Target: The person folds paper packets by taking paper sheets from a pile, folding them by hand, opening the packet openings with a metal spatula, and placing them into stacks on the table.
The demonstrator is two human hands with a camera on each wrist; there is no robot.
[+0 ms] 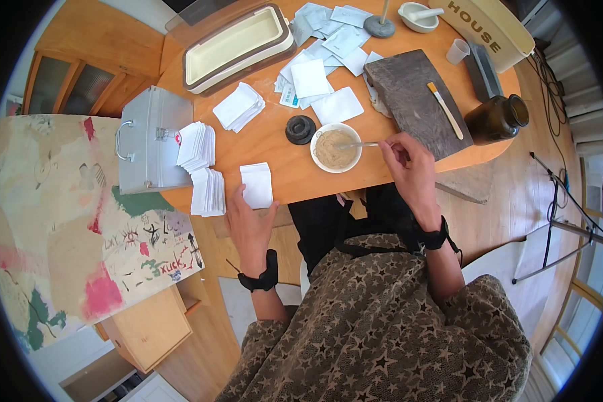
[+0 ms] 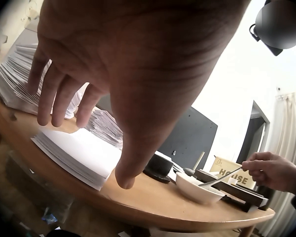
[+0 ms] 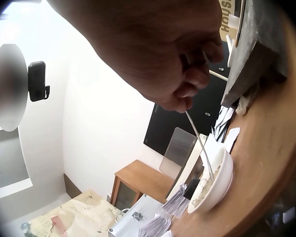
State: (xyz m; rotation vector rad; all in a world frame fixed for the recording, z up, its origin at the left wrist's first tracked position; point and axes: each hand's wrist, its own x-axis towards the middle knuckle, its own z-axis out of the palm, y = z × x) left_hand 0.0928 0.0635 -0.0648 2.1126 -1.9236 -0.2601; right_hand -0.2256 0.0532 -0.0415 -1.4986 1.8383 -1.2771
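Note:
My right hand (image 1: 410,177) pinches the thin handle of a metal spoon (image 1: 363,144). The spoon's far end dips into beige powder (image 1: 329,153) inside a white bowl (image 3: 223,186), close to the table's near edge. Over a small stack of white paper packets (image 1: 256,189) hovers my left hand (image 1: 249,226), fingers spread and loosely bent, fingertips right at the stack's left edge. In the left wrist view the same stack (image 2: 84,160) lies flat below the thumb and fingers, and nothing is held there. A black round lidlike piece (image 1: 300,129) sits beside the bowl.
More packet stacks (image 1: 198,147) lean by a silver case (image 1: 155,137) on the left. Loose sachets (image 1: 342,41) spread behind the bowl, near a cream tray box (image 1: 194,70). Rightward are a dark slab (image 1: 409,80) bearing a brush (image 1: 445,110), and a brown jar (image 1: 492,120).

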